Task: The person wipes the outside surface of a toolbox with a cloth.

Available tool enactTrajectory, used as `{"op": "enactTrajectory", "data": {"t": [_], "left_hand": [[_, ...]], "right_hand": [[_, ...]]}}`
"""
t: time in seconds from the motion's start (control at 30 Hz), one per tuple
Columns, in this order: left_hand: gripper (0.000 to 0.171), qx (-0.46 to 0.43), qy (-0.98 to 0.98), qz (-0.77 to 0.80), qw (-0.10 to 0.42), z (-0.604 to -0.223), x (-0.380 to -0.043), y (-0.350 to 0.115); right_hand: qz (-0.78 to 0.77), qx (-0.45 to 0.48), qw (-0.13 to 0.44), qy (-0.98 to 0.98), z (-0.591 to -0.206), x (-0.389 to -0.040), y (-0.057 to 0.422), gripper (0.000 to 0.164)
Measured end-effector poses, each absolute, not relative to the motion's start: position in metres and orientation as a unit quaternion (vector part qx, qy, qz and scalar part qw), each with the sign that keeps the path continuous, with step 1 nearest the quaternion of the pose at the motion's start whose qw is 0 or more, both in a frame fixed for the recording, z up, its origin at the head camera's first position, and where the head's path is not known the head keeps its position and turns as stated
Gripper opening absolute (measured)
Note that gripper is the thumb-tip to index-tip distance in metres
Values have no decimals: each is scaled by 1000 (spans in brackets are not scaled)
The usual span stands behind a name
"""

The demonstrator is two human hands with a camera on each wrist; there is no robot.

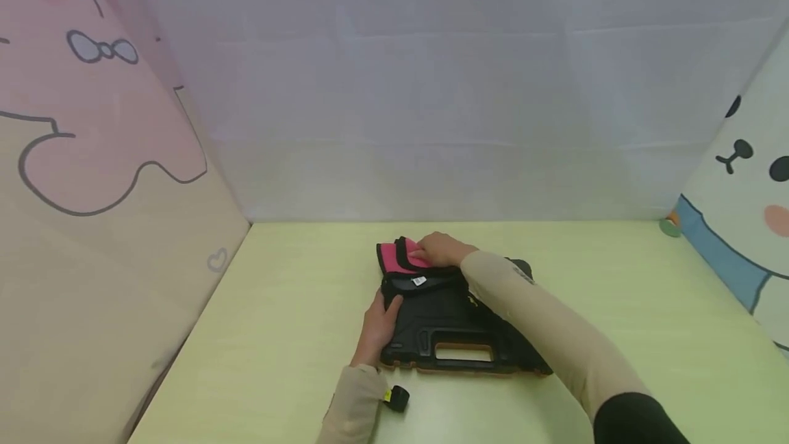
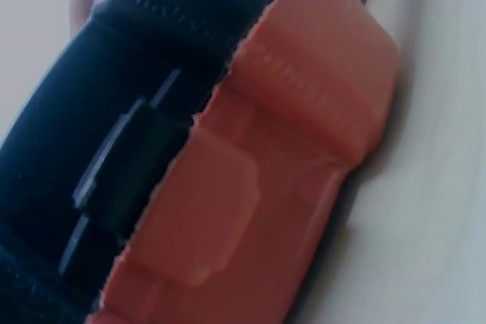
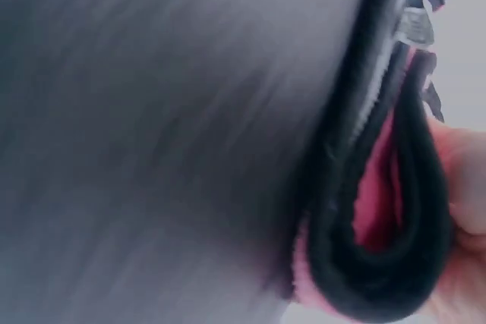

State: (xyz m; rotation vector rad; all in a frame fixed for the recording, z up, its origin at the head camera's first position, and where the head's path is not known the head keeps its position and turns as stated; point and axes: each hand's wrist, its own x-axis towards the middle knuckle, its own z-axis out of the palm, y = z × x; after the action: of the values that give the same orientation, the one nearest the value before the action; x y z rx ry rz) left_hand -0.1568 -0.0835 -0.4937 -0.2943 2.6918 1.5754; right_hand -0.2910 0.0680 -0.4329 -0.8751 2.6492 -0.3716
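A black hard plastic tool case (image 1: pixel 409 327) with an orange lower half lies on the table, its carry handle towards me. At its left side my left hand (image 1: pixel 373 331) grips the edge, thumb on the top. Over the far part of the case is a pink and black fabric piece (image 1: pixel 390 257), which my right hand (image 1: pixel 445 249) holds from above. In the right wrist view, the fabric (image 3: pixel 380 294) shows a black-bound, folded edge with pink inside, and fingers (image 3: pixel 467 187) press against it. The left wrist view shows the case's orange side (image 2: pixel 205 202) close up.
The pale yellow table (image 1: pixel 296 307) extends on both sides of the case. A white cloth wall (image 1: pixel 431 122) rises behind it, with printed cartoon panels at the left (image 1: pixel 92 156) and right (image 1: pixel 740 211). A small black wrist device (image 1: pixel 399 399) sits by the left sleeve.
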Motion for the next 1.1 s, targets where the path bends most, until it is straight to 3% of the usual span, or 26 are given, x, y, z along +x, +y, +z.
{"op": "enactTrajectory", "data": {"t": [0.37, 0.53, 0.67, 0.9, 1.1], "left_hand": [[58, -93, 863, 497, 12, -490, -156, -84], [59, -94, 865, 493, 12, -486, -157, -88], [59, -94, 865, 492, 14, -486, -157, -89], [58, -102, 863, 495, 18, -488, -155, -86], [54, -98, 861, 499, 21, -490, -154, -84]], "right_hand": [[-126, -279, 214, 928, -420, -292, 187, 35], [-132, -250, 205, 937, -422, -287, 219, 36], [-127, -234, 146, 953, -425, -273, 213, 37], [-112, -253, 35, 960, -418, -235, 162, 35], [-133, -289, 41, 947, -410, -193, 115, 35]]}}
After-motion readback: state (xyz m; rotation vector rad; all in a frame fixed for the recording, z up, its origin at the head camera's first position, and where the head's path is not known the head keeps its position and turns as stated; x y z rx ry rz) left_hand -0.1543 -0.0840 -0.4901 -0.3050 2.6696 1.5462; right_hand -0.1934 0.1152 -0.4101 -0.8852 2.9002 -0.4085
